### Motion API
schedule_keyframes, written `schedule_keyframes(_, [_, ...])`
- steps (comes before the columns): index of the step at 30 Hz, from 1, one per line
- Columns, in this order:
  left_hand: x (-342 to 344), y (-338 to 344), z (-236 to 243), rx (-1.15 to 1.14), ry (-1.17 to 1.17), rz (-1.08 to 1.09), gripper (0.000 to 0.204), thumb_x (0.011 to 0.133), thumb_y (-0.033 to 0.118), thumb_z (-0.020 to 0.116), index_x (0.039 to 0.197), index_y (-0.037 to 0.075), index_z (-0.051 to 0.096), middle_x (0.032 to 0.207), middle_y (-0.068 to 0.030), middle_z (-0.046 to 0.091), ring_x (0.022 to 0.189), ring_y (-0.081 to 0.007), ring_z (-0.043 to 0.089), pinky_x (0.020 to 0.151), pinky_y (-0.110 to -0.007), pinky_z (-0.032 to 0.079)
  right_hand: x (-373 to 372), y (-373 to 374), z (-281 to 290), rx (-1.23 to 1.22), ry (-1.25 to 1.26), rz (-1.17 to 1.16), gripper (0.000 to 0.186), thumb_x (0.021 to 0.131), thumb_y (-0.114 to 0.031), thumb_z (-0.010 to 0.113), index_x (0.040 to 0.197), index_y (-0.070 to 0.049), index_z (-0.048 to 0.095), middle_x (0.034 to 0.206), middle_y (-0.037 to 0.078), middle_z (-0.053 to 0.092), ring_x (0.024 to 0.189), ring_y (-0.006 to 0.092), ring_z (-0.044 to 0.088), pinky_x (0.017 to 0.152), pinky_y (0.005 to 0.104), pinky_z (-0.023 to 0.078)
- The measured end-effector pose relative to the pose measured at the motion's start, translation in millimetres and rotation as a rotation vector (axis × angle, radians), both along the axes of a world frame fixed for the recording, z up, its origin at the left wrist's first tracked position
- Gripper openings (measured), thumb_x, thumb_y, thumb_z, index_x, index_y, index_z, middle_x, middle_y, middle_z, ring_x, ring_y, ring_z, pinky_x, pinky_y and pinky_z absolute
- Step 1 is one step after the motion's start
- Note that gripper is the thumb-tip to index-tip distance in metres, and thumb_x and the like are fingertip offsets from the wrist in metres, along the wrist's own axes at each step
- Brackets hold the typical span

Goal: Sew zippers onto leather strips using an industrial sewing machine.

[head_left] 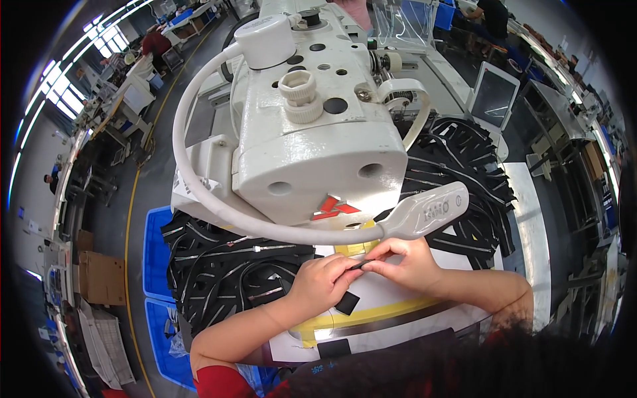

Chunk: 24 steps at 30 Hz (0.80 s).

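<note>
The small black strip point(358, 265) sits just below the centre of the frame, pinched between the fingers of both hands. The left hand point(322, 282) grips it from the left with thumb and fingers closed; the right hand point(410, 265) grips the other end between thumb and bent forefinger. How much of the strip is hidden inside the fingers cannot be told.

Just below the left hand's fingers, a black square patch point(348, 304) lies on the white counter point(388, 292). A second black patch point(334, 348) lies nearer the lower edge, and a curved yellow band point(378, 314) runs between the two. Above the right hand hangs a white paddle-shaped head point(428, 211) on a bent white tube point(180, 132), which loops up to the top of a white machine point(318, 149) filling the upper centre.

A heap of black zippers point(225, 285) spreads left of the hands, and another zipper pile point(458, 172) lies at centre right. Blue bins point(156, 255) stand at lower left, a cardboard box point(103, 277) farther left. A screen point(494, 96) stands at upper right.
</note>
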<state>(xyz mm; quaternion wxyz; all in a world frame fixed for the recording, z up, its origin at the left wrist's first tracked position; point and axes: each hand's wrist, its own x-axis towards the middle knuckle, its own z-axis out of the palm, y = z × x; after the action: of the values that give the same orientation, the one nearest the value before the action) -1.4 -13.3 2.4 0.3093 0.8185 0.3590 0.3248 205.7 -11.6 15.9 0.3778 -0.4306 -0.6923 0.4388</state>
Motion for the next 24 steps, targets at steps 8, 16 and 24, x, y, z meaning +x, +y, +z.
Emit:
schedule_keyframes(8, [0, 2, 11, -0.239, -0.128, 0.089, 0.009, 0.082, 0.014, 0.068, 0.084, 0.006, 0.064, 0.070, -0.0057, 0.058, 0.055, -0.0224, 0.058, 0.049, -0.032, 0.046, 1, -2, -1, -0.013, 0.006, 0.068, 0.012, 0.080, -0.010, 0.071, 0.087, -0.002, 0.065, 0.081, 0.011, 0.067, 0.075, 0.0214, 0.067, 0.067, 0.0310, 0.053])
schedule_keyframes(16, [3, -1, 4, 0.159, 0.151, 0.006, 0.015, 0.073, 0.015, 0.074, 0.078, 0.009, 0.062, 0.067, -0.0035, 0.056, 0.057, -0.0207, 0.058, 0.051, -0.032, 0.045, 8, 9, 8, 0.089, -0.194, 0.250, 0.015, 0.078, -0.013, 0.071, 0.086, -0.002, 0.065, 0.078, 0.010, 0.064, 0.068, 0.0227, 0.064, 0.063, 0.0315, 0.051])
schedule_keyframes(24, [9, 0, 4, 0.229, 0.154, -0.028, 0.031, 0.077, 0.012, 0.069, 0.107, 0.009, 0.065, 0.097, -0.0036, 0.065, 0.082, -0.0215, 0.060, 0.065, -0.033, 0.048, 29, 29, 21, -0.306, -0.283, 0.323, 0.013, 0.079, -0.011, 0.071, 0.084, 0.000, 0.067, 0.070, 0.006, 0.065, 0.064, 0.0114, 0.061, 0.062, 0.0261, 0.050])
